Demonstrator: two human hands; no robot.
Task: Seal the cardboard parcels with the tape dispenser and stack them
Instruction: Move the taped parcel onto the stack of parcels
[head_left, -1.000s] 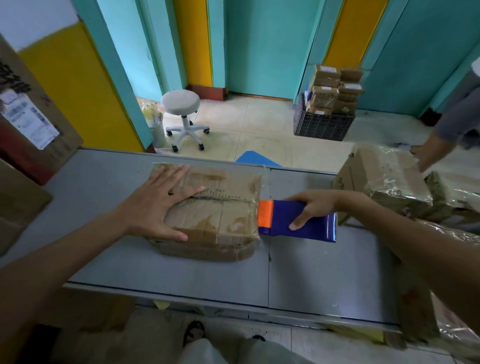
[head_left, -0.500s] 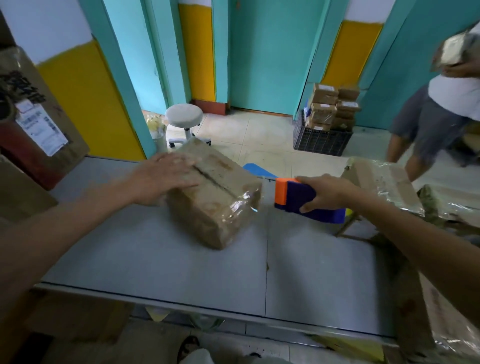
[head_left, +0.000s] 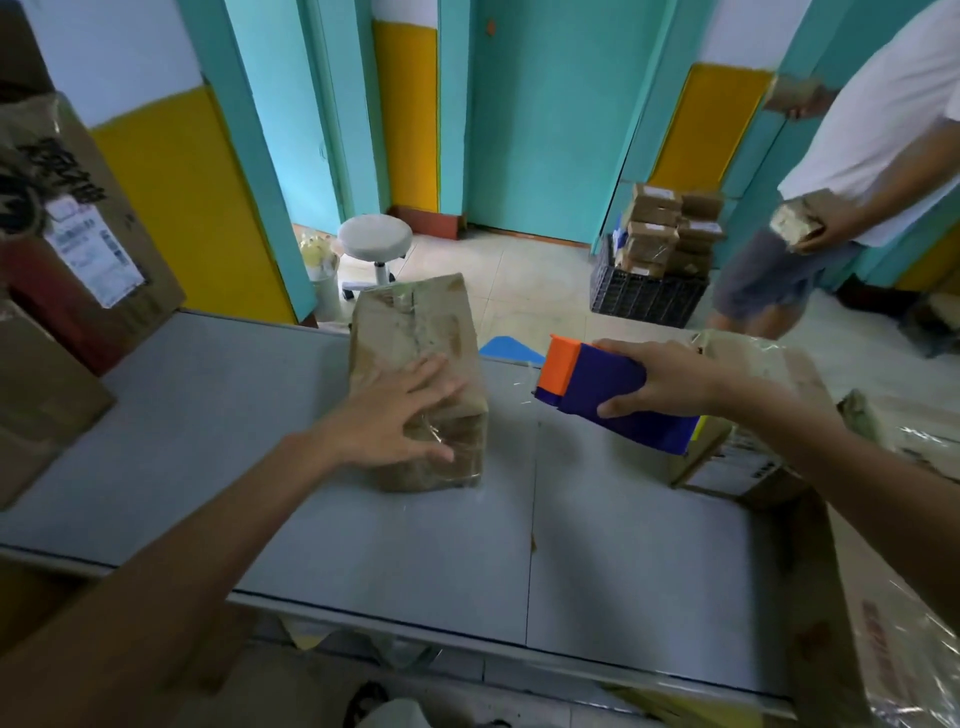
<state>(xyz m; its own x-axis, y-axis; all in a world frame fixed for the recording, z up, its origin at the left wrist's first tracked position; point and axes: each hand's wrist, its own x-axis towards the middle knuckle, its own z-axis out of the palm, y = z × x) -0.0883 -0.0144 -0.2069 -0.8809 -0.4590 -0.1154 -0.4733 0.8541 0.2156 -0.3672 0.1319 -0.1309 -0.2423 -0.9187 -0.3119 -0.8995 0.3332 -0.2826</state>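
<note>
Our left hand lies flat, fingers spread, on the taped cardboard parcel, which stands on the grey surface near its far edge. Our right hand grips the blue-orange tape dispenser, just right of the parcel, not touching. More wrapped parcels sit far right.

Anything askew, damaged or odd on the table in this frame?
Only the parcel under the left hand: its cardboard is stained and dented, the clear tape on its near end wrinkled, and it lies slightly skewed to the edge of the table. The tape dispenser in the right hand looks intact.
</note>
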